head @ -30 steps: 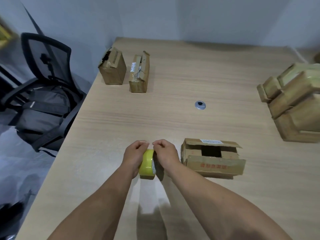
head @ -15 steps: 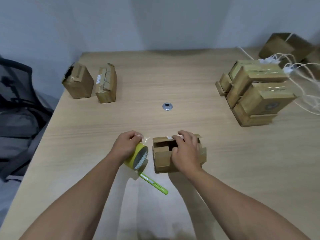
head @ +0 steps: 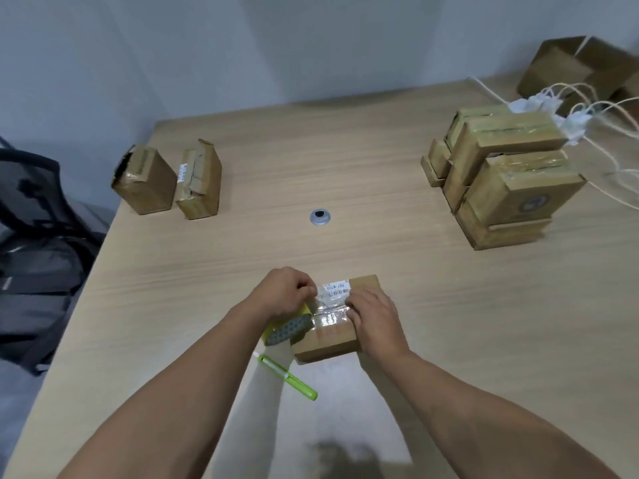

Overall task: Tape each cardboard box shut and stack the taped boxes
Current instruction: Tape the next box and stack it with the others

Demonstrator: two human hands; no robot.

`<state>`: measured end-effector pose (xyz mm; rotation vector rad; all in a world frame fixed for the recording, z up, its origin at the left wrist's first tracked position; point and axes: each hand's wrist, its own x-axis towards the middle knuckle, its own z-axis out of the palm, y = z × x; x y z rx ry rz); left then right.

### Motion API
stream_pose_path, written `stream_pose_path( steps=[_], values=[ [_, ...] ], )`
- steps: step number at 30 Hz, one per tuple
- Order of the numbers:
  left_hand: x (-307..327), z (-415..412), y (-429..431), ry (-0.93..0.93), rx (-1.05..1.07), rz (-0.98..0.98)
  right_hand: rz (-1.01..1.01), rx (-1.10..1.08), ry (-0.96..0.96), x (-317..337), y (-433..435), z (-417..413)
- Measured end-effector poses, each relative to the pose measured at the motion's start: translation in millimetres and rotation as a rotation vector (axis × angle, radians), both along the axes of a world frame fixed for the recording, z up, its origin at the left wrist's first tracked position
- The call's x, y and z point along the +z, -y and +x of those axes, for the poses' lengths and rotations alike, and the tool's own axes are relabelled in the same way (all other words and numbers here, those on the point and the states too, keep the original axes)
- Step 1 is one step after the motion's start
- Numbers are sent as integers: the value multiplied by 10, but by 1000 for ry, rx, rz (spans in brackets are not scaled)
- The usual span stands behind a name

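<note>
We now see the cardboard box (head: 340,318), near the tabletop (head: 432,305) front, with flaps closed. Left hand (head: 281,296) grips the tape roll (head: 287,328) and stretches clear tape; right hand (head: 375,318) presses flat on top.

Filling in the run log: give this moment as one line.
step: taping | left hand: yellow tape roll | right hand: pressing clear tape onto small brown cardboard box | stacking: pending

On the small cardboard box (head: 332,323) near the table's front edge I read a white label (head: 334,289), upside down to me, as "507-N705" above a barcode. The box atop the stack (head: 525,198) toward the right edge carries a round blue emblem, illegible.
</note>
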<state>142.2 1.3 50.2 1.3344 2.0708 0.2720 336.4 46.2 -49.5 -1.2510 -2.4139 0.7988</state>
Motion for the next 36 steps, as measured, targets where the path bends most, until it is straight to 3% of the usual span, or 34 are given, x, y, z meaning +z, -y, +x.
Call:
stream_pose_path(
  steps=[3,8,15,22,36],
  values=[
    [-27,195,-221,-4,-78,-84,-90,-21,-130,-16,-45,130],
    [-58,473,-603,-67,-191,-184,-194,-134,-189,-116,-75,235],
    [-87,728,-965,45,-187,-253,-423,-327,-296,-138,-202,404],
    [-127,903,-1123,-120,-307,-405,-849,-453,-500,-87,-319,562],
    [-210,1038,-1208,-232,-285,-424,-791,-537,-293,-93,-574,460]
  ],
)
